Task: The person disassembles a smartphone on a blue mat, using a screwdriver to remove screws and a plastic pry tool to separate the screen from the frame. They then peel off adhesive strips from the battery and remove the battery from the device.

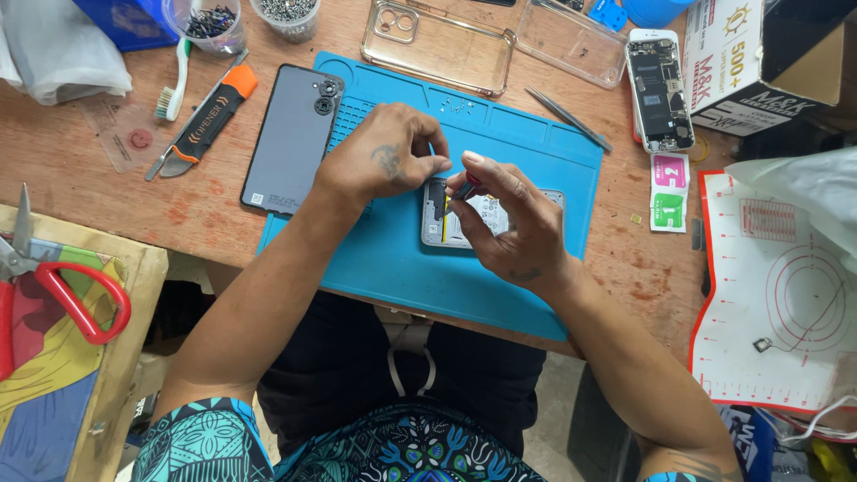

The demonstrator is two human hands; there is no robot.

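Both arms are bare from the short sleeves down, and the sleeves carry a teal, black and white geometric and floral print. The left hand (386, 161) bears a small dark tattoo on its back; the right hand (513, 228) has a dark mark near the wrist. Dark shorts with a pale drawstring

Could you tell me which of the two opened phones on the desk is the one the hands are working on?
The opened phone on the blue mat, under both hands; the other opened phone lies untouched on bare wood beside the cardboard box.
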